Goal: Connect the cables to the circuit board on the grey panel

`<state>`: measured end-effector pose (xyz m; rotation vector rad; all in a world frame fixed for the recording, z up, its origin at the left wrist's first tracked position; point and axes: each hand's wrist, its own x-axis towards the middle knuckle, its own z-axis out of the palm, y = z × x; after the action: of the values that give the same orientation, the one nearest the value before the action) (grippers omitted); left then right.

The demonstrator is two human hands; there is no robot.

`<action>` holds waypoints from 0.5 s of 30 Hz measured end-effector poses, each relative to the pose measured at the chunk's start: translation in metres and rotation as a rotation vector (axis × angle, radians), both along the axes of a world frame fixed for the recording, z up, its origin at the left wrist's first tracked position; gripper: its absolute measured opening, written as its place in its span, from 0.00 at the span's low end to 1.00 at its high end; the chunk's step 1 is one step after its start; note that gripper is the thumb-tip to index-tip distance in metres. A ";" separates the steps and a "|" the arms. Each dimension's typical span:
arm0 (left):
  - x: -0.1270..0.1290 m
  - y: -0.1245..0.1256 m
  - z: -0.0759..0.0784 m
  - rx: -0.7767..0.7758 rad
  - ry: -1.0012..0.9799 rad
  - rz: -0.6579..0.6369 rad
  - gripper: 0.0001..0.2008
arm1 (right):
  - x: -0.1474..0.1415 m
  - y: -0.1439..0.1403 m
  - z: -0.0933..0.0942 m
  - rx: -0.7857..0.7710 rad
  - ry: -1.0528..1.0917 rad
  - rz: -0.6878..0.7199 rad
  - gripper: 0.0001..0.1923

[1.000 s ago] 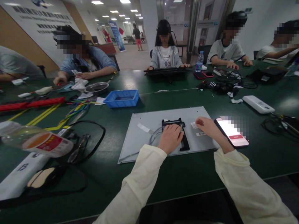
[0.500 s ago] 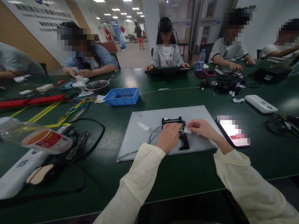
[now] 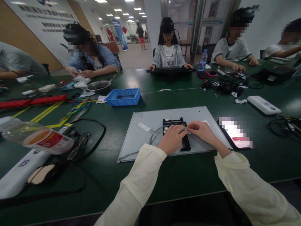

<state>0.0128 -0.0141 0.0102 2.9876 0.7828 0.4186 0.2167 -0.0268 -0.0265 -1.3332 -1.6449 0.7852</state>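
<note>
One left hand (image 3: 172,138) and one right hand (image 3: 201,131) meet over black rectangular frame (image 3: 186,145) on flat grey panel (image 3: 139,139), grips indeterminable

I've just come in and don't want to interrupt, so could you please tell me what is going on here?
The person's left hand is over a black frame that lies on a pale grey panel. The right hand has its fingers drawn together close beside the left one; anything between them is too small to make out. A lit phone lies by the panel's right edge.
</note>
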 end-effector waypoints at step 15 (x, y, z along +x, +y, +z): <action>0.002 0.001 -0.004 -0.031 0.005 -0.033 0.17 | -0.002 -0.005 0.006 0.030 -0.096 0.022 0.06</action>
<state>0.0148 -0.0127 0.0061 2.9693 0.7322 0.3946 0.2144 -0.0315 -0.0205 -1.3529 -1.7423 0.7164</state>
